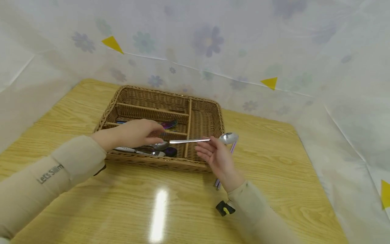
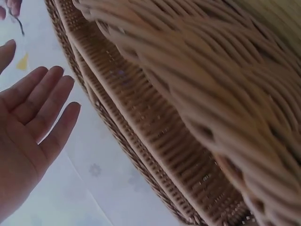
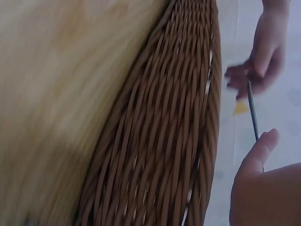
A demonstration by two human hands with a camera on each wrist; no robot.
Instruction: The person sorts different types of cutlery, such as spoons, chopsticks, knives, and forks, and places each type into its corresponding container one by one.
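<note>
A silver spoon [image 1: 189,141] lies across my right hand [image 1: 221,161], its bowl beyond the fingers to the right and its handle pointing left. In the right wrist view my thumb [image 3: 263,148] presses on the thin handle [image 3: 253,110]. My left hand [image 1: 134,133] is over the left part of a wicker basket [image 1: 164,165], near the handle's end. The left wrist view shows that hand's fingers [image 2: 51,101] spread and nearly straight, holding nothing. Below it, in the front left compartment, lie several spoons [image 1: 158,154], one with a white handle.
Multicoloured shiny cutlery [image 1: 169,124] lies in the basket's middle left compartment. A purple, shiny, narrow utensil [image 1: 217,184] lies by the basket's right side, partly hidden by my right hand. The wooden table [image 1: 268,169] meets a flower-patterned white sheet [image 1: 243,51] at the back.
</note>
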